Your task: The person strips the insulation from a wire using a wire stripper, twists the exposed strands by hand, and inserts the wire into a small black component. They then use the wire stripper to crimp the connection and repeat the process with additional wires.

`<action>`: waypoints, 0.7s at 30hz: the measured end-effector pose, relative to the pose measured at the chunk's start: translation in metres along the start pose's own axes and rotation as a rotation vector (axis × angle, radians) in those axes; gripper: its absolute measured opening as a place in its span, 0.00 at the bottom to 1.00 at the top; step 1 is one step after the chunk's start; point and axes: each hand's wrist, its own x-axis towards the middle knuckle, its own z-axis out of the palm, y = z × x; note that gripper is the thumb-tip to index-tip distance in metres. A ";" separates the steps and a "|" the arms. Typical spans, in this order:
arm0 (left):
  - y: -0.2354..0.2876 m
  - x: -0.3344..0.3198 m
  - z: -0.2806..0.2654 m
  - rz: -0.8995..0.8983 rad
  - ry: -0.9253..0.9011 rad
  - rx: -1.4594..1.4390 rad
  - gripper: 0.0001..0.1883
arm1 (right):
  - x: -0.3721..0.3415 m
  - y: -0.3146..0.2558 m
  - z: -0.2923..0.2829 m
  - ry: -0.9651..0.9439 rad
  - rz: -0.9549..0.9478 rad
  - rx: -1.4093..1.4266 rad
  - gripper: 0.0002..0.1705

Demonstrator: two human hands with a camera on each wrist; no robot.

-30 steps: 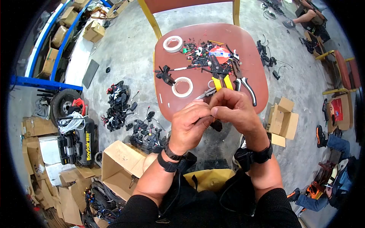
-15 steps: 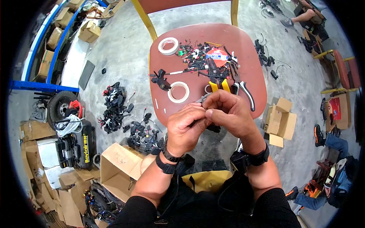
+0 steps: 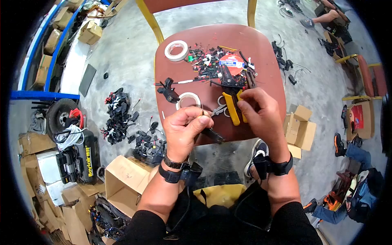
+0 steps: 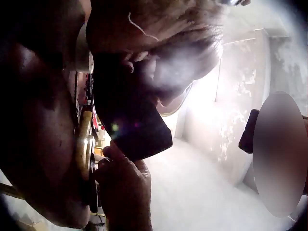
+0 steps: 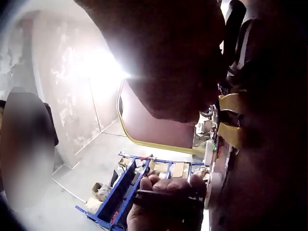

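Above the red chair seat [image 3: 265, 55], the right grip [image 3: 264, 116] was placed, fingers bent, beside the yellow-handled pliers [image 3: 231, 108]; whether these were held could not be told. The black part [image 3: 213, 135], pinched in the left grip [image 3: 183, 130], was seen protruding beneath the thumb.

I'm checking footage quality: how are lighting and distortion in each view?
Head: left hand and chair seat fairly evenly lit, outer shapes bowed, corners black. Left wrist: glare whitens the wall, foreground very dark. Right wrist: glare over the wall, foreground deeply shadowed.
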 end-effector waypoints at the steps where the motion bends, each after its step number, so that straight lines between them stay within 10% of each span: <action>1: -0.002 0.002 -0.001 -0.010 -0.003 -0.033 0.05 | 0.001 0.001 0.002 0.004 -0.099 -0.059 0.07; 21: -0.001 0.002 0.000 -0.079 -0.009 -0.081 0.04 | -0.006 -0.017 0.012 -0.093 -0.189 -0.656 0.25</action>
